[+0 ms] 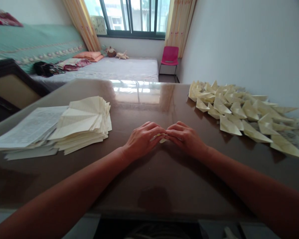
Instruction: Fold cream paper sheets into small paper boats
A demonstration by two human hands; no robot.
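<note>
My left hand (142, 137) and my right hand (185, 136) meet at the middle of a glossy brown table (149, 179). Both are curled over a small folded piece of pale yellow paper (161, 137), which shows only as a sliver between the fingertips; most of it is hidden under the fingers. The paper lies on or just above the table top. A stack of part-folded pale sheets (83, 124) sits to the left of my left hand. A spread of several finished folded paper shapes (241, 111) lies to the right of my right hand.
Flat printed sheets (27, 127) lie under and left of the stack. Beyond the table are a bed (114, 68) with clothes and soft toys, a pink chair (169, 58), a window with curtains, and a white wall on the right. A dark cabinet (12, 83) stands at far left.
</note>
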